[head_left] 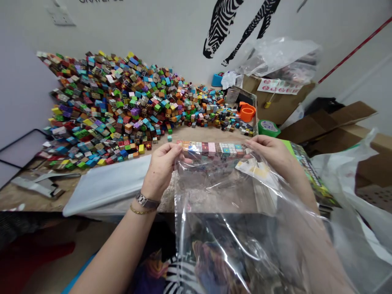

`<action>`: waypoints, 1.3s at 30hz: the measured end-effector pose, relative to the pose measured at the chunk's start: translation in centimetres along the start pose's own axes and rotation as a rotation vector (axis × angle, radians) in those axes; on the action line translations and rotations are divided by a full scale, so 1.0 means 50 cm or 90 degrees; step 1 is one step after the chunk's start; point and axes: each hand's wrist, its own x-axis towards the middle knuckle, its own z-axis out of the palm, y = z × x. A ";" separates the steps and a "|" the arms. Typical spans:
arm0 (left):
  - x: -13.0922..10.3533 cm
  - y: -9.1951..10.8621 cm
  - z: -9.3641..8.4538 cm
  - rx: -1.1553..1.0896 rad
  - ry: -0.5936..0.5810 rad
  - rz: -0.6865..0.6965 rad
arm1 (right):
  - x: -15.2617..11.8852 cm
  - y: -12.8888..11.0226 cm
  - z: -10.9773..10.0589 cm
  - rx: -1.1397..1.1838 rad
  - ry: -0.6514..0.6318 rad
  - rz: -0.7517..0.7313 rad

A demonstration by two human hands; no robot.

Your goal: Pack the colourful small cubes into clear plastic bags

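Observation:
A row of small printed cubes [211, 148] stretches between my two hands, seen with a clear plastic bag [214, 228] whose sheet hangs down toward me. My left hand [167, 161] pinches the left end of the row, with the bag's edge at its fingers. On the other end, my right hand [268, 149] pinches the row's right corner, and the film covers part of that hand and forearm. Whether the cubes sit fully inside the bag I cannot tell. Through the film shows a white and yellow printed piece [255, 169].
A large heap of colourful cubes [122, 102] fills the table's back left. Flat plastic bags [110, 183] lie left, near a tape dispenser [45, 183]. Orange tape holder [246, 111], green tape roll [268, 128], a green printed box [309, 167] and cardboard boxes [337, 122] stand right.

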 end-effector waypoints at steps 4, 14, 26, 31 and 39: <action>0.000 -0.003 -0.003 -0.002 -0.007 -0.008 | 0.018 0.017 -0.004 -0.002 -0.010 -0.029; 0.000 -0.003 -0.003 0.004 0.000 -0.017 | 0.029 0.021 -0.004 0.006 -0.050 -0.008; 0.004 -0.008 -0.006 0.079 0.022 0.076 | 0.042 0.044 0.002 -0.017 -0.061 -0.053; 0.006 -0.004 -0.009 0.177 0.039 0.150 | 0.041 0.040 0.005 -0.033 -0.044 -0.043; 0.014 0.001 -0.011 0.223 0.062 0.179 | 0.037 0.029 0.010 -0.065 -0.030 -0.040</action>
